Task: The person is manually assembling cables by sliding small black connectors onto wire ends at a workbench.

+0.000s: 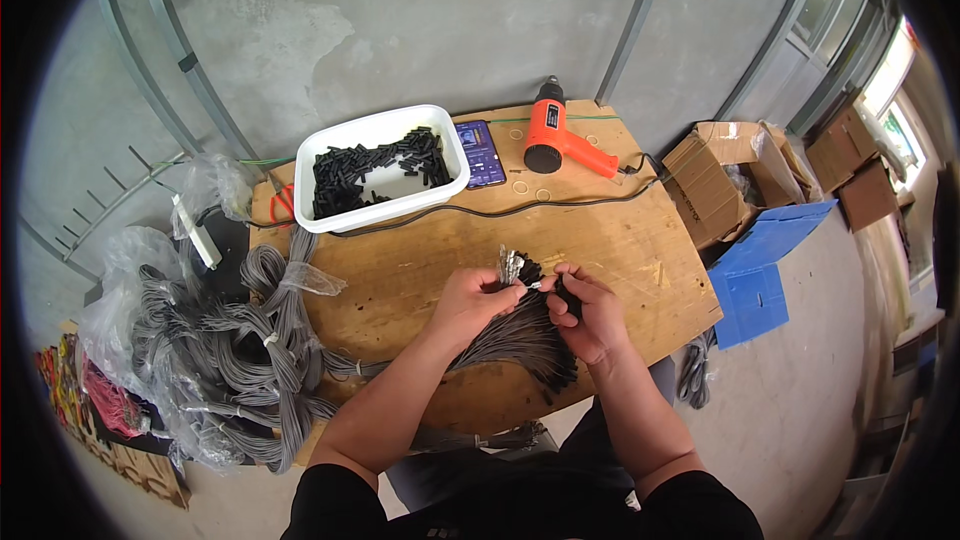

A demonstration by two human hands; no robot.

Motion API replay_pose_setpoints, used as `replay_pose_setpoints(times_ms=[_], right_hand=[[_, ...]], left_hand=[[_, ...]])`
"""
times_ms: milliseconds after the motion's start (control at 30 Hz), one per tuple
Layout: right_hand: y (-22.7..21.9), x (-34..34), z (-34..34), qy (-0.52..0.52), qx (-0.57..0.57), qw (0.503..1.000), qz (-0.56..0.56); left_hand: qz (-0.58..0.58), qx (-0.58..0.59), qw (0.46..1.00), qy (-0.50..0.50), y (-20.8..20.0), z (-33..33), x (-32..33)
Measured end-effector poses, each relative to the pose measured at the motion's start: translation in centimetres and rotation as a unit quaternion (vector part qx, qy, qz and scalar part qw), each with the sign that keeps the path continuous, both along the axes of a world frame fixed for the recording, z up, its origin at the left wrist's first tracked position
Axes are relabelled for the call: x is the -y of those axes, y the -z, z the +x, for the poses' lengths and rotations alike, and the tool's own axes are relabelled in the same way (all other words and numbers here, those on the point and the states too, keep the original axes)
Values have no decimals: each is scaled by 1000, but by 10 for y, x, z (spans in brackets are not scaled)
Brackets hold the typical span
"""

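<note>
My left hand [470, 302] is closed on the ends of a bundle of thin grey cables [510, 338], whose silvery metal terminals [510, 265] stick up past the fingers. Black sleeves show on the cable ends just beside them. Close by on the right, my right hand [592, 318] has its thumb and forefinger pinched at one cable end, and something black lies in its curled fingers. Exactly what it grips is too small to make out. More cable ends with black sleeves [555, 372] fan out below that hand, near the table's front edge.
On the wooden table [390, 260] stand a white tub [385, 212] of short black tubes, a phone [482, 155] and an orange heat gun [555, 135] with its cord crossing the top. Grey cable coils [250, 340] pile up left. Cardboard boxes [705, 195] and a blue box [755, 285] sit right.
</note>
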State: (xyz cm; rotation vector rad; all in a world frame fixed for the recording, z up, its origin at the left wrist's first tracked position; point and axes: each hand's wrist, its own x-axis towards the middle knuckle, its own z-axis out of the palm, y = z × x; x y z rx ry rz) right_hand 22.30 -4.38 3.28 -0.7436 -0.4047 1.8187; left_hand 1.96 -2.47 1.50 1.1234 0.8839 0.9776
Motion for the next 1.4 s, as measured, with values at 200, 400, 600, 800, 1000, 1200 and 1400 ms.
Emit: replay_pose_setpoints(times_ms=[200, 400, 600, 800, 1000, 1200, 1400], right_hand=[[6, -3, 6, -33, -78, 996, -20], [8, -5, 10, -25, -100, 994, -17], [6, -2, 3, 11, -27, 999, -34], [11, 1, -1, 37, 75, 996, 18], [8, 3, -3, 17, 116, 992, 55], [6, 6, -10, 40, 162, 981, 103], [4, 8, -10, 73, 198, 971, 113]], left_hand=[[-11, 9, 1000, 5, 0, -1, 0], [-23, 25, 999, -2, -2, 1, 1], [-31, 44, 999, -5, 0, 0, 0], [-42, 53, 998, -7, -4, -1, 1], [-43, 59, 997, -14, -2, -1, 1], [-42, 41, 998, -18, -6, -1, 1], [-20, 22, 999, -15, -7, -1, 2]])
